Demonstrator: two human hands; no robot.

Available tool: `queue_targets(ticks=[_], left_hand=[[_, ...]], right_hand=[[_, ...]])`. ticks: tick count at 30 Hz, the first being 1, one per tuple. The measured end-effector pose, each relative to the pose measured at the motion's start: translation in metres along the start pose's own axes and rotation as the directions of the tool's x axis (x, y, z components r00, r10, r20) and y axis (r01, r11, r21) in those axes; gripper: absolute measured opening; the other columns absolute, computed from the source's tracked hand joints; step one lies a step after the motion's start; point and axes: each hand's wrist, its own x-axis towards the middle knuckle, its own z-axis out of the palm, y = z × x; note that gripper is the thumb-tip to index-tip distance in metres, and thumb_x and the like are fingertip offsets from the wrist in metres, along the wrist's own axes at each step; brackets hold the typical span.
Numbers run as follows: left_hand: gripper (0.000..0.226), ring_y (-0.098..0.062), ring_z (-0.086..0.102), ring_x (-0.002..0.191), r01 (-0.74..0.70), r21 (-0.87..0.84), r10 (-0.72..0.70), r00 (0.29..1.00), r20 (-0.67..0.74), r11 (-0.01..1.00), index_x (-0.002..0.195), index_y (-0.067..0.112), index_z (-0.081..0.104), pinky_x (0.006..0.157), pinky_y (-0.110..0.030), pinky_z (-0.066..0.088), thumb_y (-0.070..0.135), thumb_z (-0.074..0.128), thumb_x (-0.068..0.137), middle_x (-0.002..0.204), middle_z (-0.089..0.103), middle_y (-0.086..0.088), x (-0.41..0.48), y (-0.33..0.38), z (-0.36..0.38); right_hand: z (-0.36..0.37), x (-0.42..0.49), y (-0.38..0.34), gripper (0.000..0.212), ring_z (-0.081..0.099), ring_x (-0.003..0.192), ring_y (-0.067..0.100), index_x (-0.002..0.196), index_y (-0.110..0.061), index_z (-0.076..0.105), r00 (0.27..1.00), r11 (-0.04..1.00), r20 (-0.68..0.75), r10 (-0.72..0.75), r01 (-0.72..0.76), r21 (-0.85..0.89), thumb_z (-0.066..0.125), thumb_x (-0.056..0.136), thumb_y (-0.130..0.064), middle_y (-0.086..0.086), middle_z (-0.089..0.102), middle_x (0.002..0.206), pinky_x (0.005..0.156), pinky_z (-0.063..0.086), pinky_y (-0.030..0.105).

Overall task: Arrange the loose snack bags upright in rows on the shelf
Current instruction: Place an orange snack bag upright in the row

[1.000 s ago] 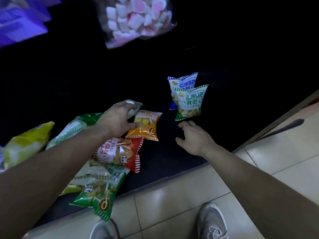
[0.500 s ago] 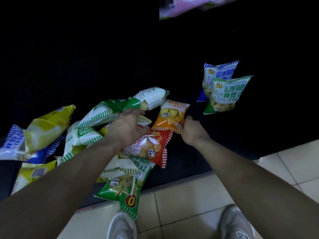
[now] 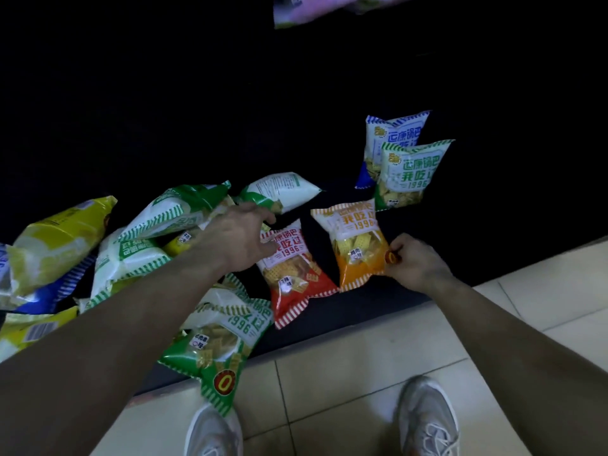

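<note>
Many bags (image 3: 289,274) on dark shelf (image 3: 378,297)

Single head-worn wide-angle view, looking steeply down and forward from above both forearms. Close range: left hand (image 3: 238,240) and right hand (image 3: 413,263) sit mid-frame, dark shelf (image 3: 197,110) beyond the fingertips, tiled floor (image 3: 345,373) and shoes (image 3: 427,419) behind the wrists.

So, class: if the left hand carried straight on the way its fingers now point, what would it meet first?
Probably the white-and-green snack bag lying just beyond the left hand; its fingertips already overlap that bag's near edge. The single view leaves height unclear, so the hand might pass above it.
</note>
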Motion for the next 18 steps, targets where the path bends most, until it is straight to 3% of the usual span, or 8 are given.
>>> queue_targets(ticks=[3, 5, 8, 11, 15, 18], left_hand=[[0.055, -0.025, 0.048, 0.125, -0.022, -0.026, 0.022, 1.000, -0.001, 0.999, 0.135, 0.027, 0.050, 0.099, -0.035, 0.042, 0.049, 0.064, 0.087, 0.143, 0.046, -0.005, 0.006, 0.012, 0.001], [0.053, -0.024, 0.050, 0.122, -0.032, -0.057, 0.031, 0.999, -0.012, 0.998, 0.134, 0.025, 0.051, 0.096, -0.033, 0.043, 0.046, 0.064, 0.088, 0.139, 0.048, -0.003, 0.008, 0.019, 0.002], [0.052, -0.023, 0.049, 0.124, -0.027, -0.075, 0.026, 1.000, -0.012, 0.997, 0.135, 0.024, 0.050, 0.097, -0.033, 0.043, 0.043, 0.064, 0.089, 0.141, 0.046, -0.002, 0.010, 0.027, 0.007], [0.056, -0.023, 0.049, 0.124, -0.022, -0.077, 0.023, 1.000, 0.004, 0.997, 0.136, 0.023, 0.049, 0.098, -0.036, 0.045, 0.044, 0.065, 0.087, 0.140, 0.047, -0.002, 0.013, 0.034, 0.013], [0.075, -0.021, 0.049, 0.126, -0.012, -0.173, 0.008, 1.000, -0.021, 0.985, 0.143, 0.022, 0.040, 0.101, -0.039, 0.044, 0.053, 0.069, 0.081, 0.140, 0.049, -0.003, 0.019, 0.047, 0.018], [0.097, -0.019, 0.046, 0.131, -0.015, -0.291, 0.015, 1.000, -0.003, 0.956, 0.149, 0.024, 0.031, 0.106, -0.040, 0.041, 0.061, 0.076, 0.071, 0.144, 0.048, 0.000, 0.022, 0.060, 0.015]], right_hand=[[0.002, 0.007, -0.009, 0.073, 0.056, 0.117, 0.030, 0.138, -0.017, 0.043, 0.999, 0.983, -0.001, 0.048, -0.047, 0.178, 0.066, 0.081, -0.057, 0.011, 0.054, 0.131, 0.092, 0.047, 0.038], [0.004, 0.013, -0.017, 0.082, 0.056, 0.120, 0.032, 0.146, -0.011, 0.036, 0.998, 0.974, 0.026, 0.062, -0.066, 0.217, 0.058, 0.087, -0.064, 0.013, 0.054, 0.136, 0.094, 0.047, 0.040], [0.009, 0.020, -0.023, 0.071, 0.062, 0.105, 0.027, 0.127, -0.014, 0.052, 0.995, 0.988, 0.095, 0.018, -0.033, 0.153, 0.061, 0.082, -0.069, 0.008, 0.062, 0.120, 0.087, 0.052, 0.041], [0.012, 0.021, -0.022, 0.062, 0.065, 0.097, 0.024, 0.104, -0.025, 0.063, 0.992, 0.986, 0.110, -0.066, 0.048, 0.158, 0.072, 0.064, -0.070, 0.006, 0.065, 0.114, 0.085, 0.055, 0.040], [0.003, 0.004, -0.013, 0.057, 0.058, 0.111, 0.027, 0.113, -0.023, 0.059, 0.984, 0.984, 0.047, -0.174, 0.172, 0.044, 0.079, 0.071, -0.056, 0.008, 0.056, 0.118, 0.088, 0.050, 0.038], [-0.006, -0.011, 0.003, 0.064, 0.057, 0.108, 0.026, 0.125, -0.026, 0.056, 0.959, 0.960, -0.064, -0.277, 0.279, 0.022, 0.081, 0.072, -0.051, 0.002, 0.051, 0.114, 0.086, 0.049, 0.037]])
